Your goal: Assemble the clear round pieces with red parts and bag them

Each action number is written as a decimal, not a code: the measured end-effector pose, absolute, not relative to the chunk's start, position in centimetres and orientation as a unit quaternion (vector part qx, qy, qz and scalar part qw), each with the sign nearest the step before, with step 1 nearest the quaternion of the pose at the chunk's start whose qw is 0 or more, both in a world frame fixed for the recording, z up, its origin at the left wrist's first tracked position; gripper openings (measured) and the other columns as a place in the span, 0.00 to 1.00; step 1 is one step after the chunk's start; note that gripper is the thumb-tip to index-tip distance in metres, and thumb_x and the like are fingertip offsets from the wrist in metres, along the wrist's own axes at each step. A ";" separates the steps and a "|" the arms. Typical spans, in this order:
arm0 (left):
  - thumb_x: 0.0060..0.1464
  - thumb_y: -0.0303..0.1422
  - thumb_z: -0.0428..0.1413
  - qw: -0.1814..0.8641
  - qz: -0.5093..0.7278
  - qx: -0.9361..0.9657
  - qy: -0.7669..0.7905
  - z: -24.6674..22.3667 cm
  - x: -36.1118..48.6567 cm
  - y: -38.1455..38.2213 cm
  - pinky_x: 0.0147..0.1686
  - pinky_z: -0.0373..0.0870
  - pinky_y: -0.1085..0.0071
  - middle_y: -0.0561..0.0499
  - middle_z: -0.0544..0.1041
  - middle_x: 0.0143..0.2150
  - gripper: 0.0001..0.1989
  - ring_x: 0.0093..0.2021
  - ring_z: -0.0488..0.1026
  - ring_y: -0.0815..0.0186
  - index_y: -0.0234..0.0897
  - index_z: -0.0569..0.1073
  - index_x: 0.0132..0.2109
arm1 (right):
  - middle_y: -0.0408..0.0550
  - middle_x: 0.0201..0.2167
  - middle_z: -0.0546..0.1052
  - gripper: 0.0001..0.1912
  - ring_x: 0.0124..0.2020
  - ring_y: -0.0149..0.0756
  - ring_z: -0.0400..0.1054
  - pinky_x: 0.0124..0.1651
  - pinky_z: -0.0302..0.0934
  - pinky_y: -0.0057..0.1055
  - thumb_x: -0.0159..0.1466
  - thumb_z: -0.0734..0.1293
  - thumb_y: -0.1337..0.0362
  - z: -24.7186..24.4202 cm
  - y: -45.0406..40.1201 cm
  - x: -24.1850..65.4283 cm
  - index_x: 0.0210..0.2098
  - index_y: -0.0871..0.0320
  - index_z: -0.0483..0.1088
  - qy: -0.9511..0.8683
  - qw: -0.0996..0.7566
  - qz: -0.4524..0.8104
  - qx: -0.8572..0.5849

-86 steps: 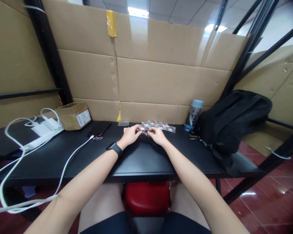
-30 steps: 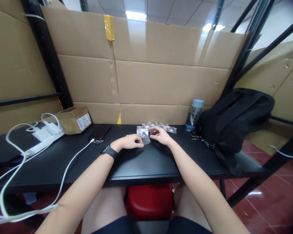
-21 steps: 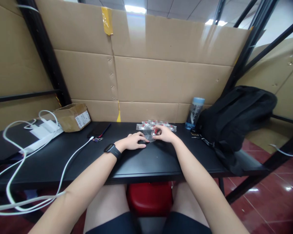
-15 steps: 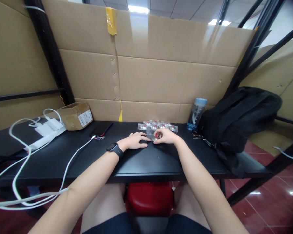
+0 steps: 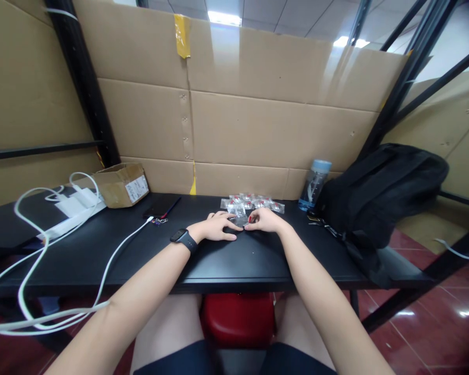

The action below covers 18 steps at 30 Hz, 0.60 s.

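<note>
Office-like workspace: black desk (image 5: 226, 260), cardboard partition (image 5: 238, 125), metal post (image 5: 80, 78), panelled ceiling (image 5: 263, 15).

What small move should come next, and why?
Perhaps ease the small red object into the clear plastic bag: the right hand seems to pinch it at the bag's right side, while the left hand lies at the left, apparently steadying the bag.

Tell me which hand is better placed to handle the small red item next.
Probably the right hand: its thumb and index finger are at the small red item, near the clear packet. The left hand lies palm down at the packet's left, thumb spread, farther away.
</note>
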<state>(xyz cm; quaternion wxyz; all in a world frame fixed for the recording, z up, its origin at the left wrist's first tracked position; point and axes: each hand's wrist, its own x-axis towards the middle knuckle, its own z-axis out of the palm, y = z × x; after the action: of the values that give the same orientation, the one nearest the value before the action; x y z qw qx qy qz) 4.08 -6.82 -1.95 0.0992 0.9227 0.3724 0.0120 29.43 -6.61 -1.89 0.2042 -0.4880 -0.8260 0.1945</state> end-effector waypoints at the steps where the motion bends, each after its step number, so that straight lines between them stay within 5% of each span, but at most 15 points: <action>1: 0.59 0.54 0.54 0.103 0.007 0.921 0.376 -1.9 4.1 -6.8 0.64 0.45 0.38 0.54 0.55 0.74 0.24 0.72 0.46 0.43 0.68 0.69 0.62 | 0.44 0.26 0.77 0.17 0.28 0.33 0.69 0.33 0.59 0.27 0.51 0.77 0.53 -2.0 -6.5 29.4 0.32 0.60 0.78 -0.827 0.206 0.194 -0.486; 8: 0.59 0.55 0.53 0.113 -0.004 0.921 0.374 -2.1 3.9 -6.5 0.64 0.44 0.37 0.52 0.55 0.74 0.25 0.73 0.45 0.43 0.68 0.67 0.63 | 0.44 0.29 0.77 0.19 0.29 0.33 0.69 0.33 0.61 0.27 0.49 0.79 0.56 -2.9 -5.9 29.1 0.35 0.60 0.77 -0.825 0.262 0.209 -0.455; 13: 0.58 0.54 0.54 0.119 0.003 0.921 0.370 -2.2 4.0 -6.5 0.64 0.44 0.36 0.53 0.55 0.74 0.24 0.72 0.46 0.43 0.68 0.68 0.62 | 0.43 0.30 0.77 0.14 0.29 0.31 0.70 0.35 0.63 0.26 0.53 0.76 0.68 -3.2 -5.7 28.5 0.39 0.60 0.76 -0.822 0.269 0.241 -0.439; 18: 0.58 0.53 0.55 0.121 0.008 0.921 0.370 -2.0 4.1 -6.6 0.64 0.44 0.35 0.52 0.55 0.74 0.24 0.72 0.46 0.42 0.67 0.69 0.62 | 0.42 0.32 0.76 0.13 0.29 0.30 0.68 0.36 0.60 0.26 0.54 0.75 0.71 -3.8 -5.3 27.6 0.40 0.59 0.75 -0.829 0.288 0.148 -0.455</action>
<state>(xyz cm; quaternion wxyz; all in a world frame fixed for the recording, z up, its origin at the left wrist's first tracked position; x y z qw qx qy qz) 4.08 -6.63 -2.03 0.1213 0.9209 0.3704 0.0076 27.57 -5.30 -3.79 0.2883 -0.4551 -0.8294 0.1479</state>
